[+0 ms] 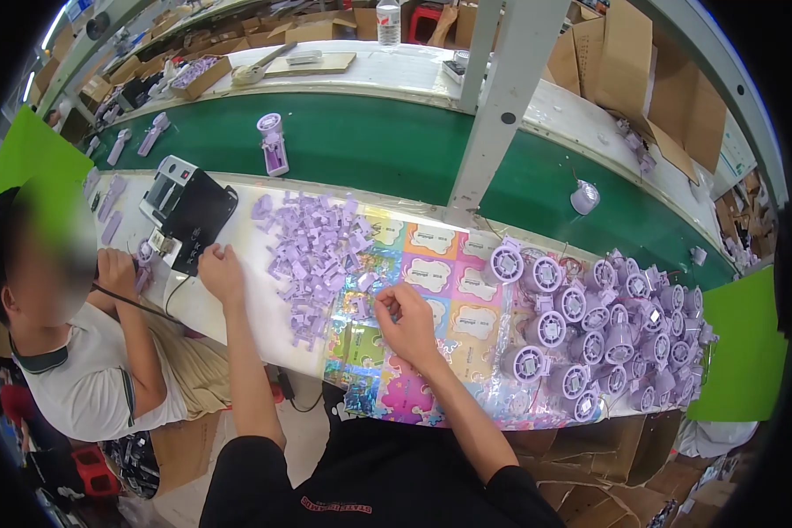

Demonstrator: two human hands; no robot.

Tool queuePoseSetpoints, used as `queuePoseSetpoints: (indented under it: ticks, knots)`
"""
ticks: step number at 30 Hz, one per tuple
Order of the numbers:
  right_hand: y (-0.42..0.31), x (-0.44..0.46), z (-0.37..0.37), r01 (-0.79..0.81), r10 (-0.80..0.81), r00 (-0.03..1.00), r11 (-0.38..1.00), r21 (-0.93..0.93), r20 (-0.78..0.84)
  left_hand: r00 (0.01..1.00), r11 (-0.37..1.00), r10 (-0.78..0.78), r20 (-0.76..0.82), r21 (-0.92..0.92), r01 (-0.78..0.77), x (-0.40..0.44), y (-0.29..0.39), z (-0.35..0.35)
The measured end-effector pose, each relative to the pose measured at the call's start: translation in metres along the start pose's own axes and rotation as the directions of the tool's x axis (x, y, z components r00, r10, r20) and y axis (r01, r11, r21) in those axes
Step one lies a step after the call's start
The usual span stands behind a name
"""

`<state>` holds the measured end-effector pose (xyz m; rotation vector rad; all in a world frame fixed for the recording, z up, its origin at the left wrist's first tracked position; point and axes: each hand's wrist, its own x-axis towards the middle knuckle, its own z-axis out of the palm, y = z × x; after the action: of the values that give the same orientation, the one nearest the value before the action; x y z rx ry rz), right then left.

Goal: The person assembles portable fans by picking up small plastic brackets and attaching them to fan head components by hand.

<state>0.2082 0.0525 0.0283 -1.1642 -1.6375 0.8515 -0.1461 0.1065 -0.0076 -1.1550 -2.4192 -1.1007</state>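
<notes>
My left hand [222,275] is curled closed over the white table, left of a heap of small purple plastic parts [312,246]; whatever it may hold is too small to see. On the right of the heap, my right hand [405,319] hovers with its fingers curled together above a colourful printed sheet [429,275]. Its fingertips are near a few loose purple pieces [361,305], and anything inside them is hidden. Many round purple fan-like units [575,304] with wires crowd the right part of the sheet.
A co-worker [106,370] sits at the left, hands near a black-and-white device [189,211]. Behind the table runs a green conveyor belt [361,141] carrying a purple unit [274,145]. A grey metal post [493,123] rises beyond the sheet. Cardboard boxes [620,70] stand at the back right.
</notes>
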Motion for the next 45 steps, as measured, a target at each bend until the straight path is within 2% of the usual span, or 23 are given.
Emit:
queuePoseSetpoints:
  ticks: [5,8,9,10,11,12,13,14,15,19,20,22,23,25,27,29,30,32,34,37,38,40,45]
  knots:
    - [0.006,-0.001,0.000,0.020,-0.019,1.000,1.000,0.019,-0.021,0.981,0.989,-0.147,0.124,0.008,0.147,0.011,0.010,-0.001]
    - [0.007,-0.002,0.005,0.050,-0.050,0.999,0.998,0.024,-0.015,0.991,0.981,0.096,0.097,0.161,-0.111,0.022,-0.034,0.025]
    - [0.010,-0.002,0.003,0.059,-0.058,0.998,0.998,0.010,-0.030,0.972,0.975,0.204,0.116,0.062,-0.212,0.033,-0.046,0.029]
    - [0.014,-0.003,0.004,0.083,-0.083,0.996,0.997,0.005,-0.030,0.958,0.959,0.282,0.053,0.025,-0.283,0.038,-0.034,0.019]
    - [0.017,-0.003,0.005,0.107,-0.107,0.994,0.994,-0.004,-0.035,0.909,0.902,0.412,-0.060,-0.114,-0.416,0.055,-0.034,0.012]
    - [0.016,-0.003,0.004,0.102,-0.102,0.994,0.995,0.008,-0.040,0.852,0.878,0.476,-0.217,0.061,-0.475,0.064,0.002,-0.012]
    - [0.014,-0.005,0.002,0.097,-0.096,0.995,0.995,0.025,-0.035,0.859,0.897,0.442,-0.259,0.111,-0.428,0.083,0.015,-0.027]
    - [0.013,-0.007,0.000,0.077,-0.076,0.996,0.997,0.016,-0.035,0.853,0.933,0.357,-0.381,0.103,-0.345,0.082,0.060,-0.056]
    - [0.011,-0.007,0.000,0.065,-0.065,0.997,0.998,0.017,-0.029,0.802,0.919,0.394,-0.448,0.165,-0.359,0.114,0.044,-0.053]
    - [0.009,-0.007,0.001,0.006,-0.004,0.999,0.998,0.060,-0.046,0.883,0.937,0.349,-0.315,0.097,-0.336,0.132,0.093,-0.072]
    - [0.007,-0.007,0.002,0.026,-0.023,0.996,0.999,0.035,-0.082,0.834,0.896,0.421,-0.356,0.020,-0.444,0.119,0.111,-0.069]
    - [-0.005,-0.005,0.000,0.056,-0.058,0.987,0.998,-0.018,-0.151,0.769,0.774,0.498,-0.400,-0.194,-0.602,0.065,0.172,-0.069]
    - [-0.002,-0.006,0.002,0.126,-0.139,0.982,0.987,-0.103,-0.128,0.643,0.627,0.641,-0.419,-0.197,-0.754,0.042,0.192,-0.063]
    - [0.007,-0.007,0.009,0.272,-0.294,0.955,0.924,-0.268,-0.044,0.475,0.332,0.793,-0.381,-0.385,-0.861,-0.017,0.243,-0.055]
    - [0.011,-0.008,0.012,0.257,-0.270,0.963,0.932,-0.255,-0.014,0.219,0.007,0.914,-0.343,-0.525,-0.851,-0.072,0.293,-0.054]
    - [0.013,-0.009,0.011,0.250,-0.262,0.965,0.941,-0.229,-0.022,0.049,-0.192,0.933,-0.357,-0.607,-0.771,-0.115,0.336,-0.035]
    - [0.013,-0.010,0.010,0.248,-0.263,0.963,0.945,-0.211,-0.049,0.003,-0.236,0.942,-0.336,-0.668,-0.705,-0.130,0.360,-0.031]
    - [0.013,-0.010,0.008,0.254,-0.275,0.955,0.952,-0.172,-0.110,-0.089,-0.195,0.979,-0.185,-0.706,-0.681,-0.153,0.403,-0.008]
    - [0.010,-0.010,0.005,0.272,-0.292,0.940,0.953,-0.132,-0.176,-0.086,-0.123,0.992,-0.088,-0.736,-0.666,-0.167,0.439,0.031]
    - [0.010,-0.010,0.001,0.031,-0.013,0.993,0.988,0.149,-0.121,-0.075,0.044,0.987,0.144,-0.682,-0.730,-0.176,0.486,0.076]
    - [0.009,-0.009,-0.003,0.070,-0.035,0.980,0.982,0.173,-0.195,-0.057,0.101,0.975,0.215,-0.656,-0.748,-0.179,0.499,0.088]
    - [0.013,-0.008,-0.006,0.040,0.004,0.977,0.979,0.201,-0.213,-0.026,0.202,0.936,0.352,-0.595,-0.778,-0.185,0.518,0.110]
    - [0.032,-0.012,0.008,0.008,0.037,0.992,0.939,0.343,-0.123,0.033,0.292,0.904,0.426,-0.560,-0.776,-0.204,0.542,0.163]
